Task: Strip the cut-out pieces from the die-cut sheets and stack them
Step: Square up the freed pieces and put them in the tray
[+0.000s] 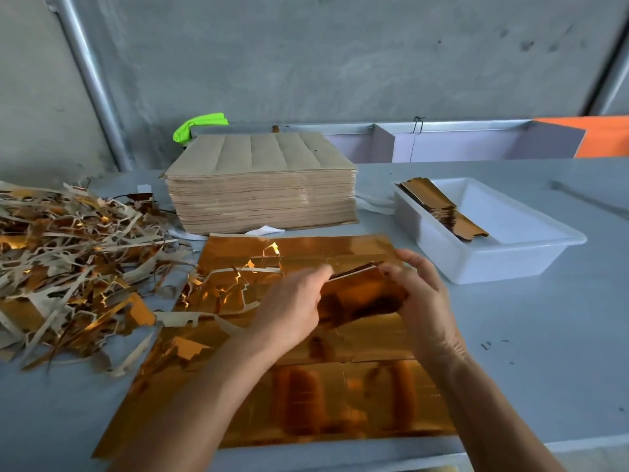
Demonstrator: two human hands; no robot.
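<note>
The gold die-cut sheet lies flat on the table, its near edge close to the table's front edge and its far edge just short of the tall stack of brown sheets. Its left part is torn open where strips have come loose. To the left, a heap of scrap strips crowds against the sheet's torn side. To the right, bare table lies between the sheet and the white tray, where finished cut-out pieces lean in a stack along the left wall.

Both forearms reach in from the near edge over the sheet. The left hand and right hand meet above the sheet's middle, holding a small bundle of gold pieces between them. The left fingers curl round the bundle's left end, slightly blurred; the right fingers arch over its right end, thumb beneath.
</note>
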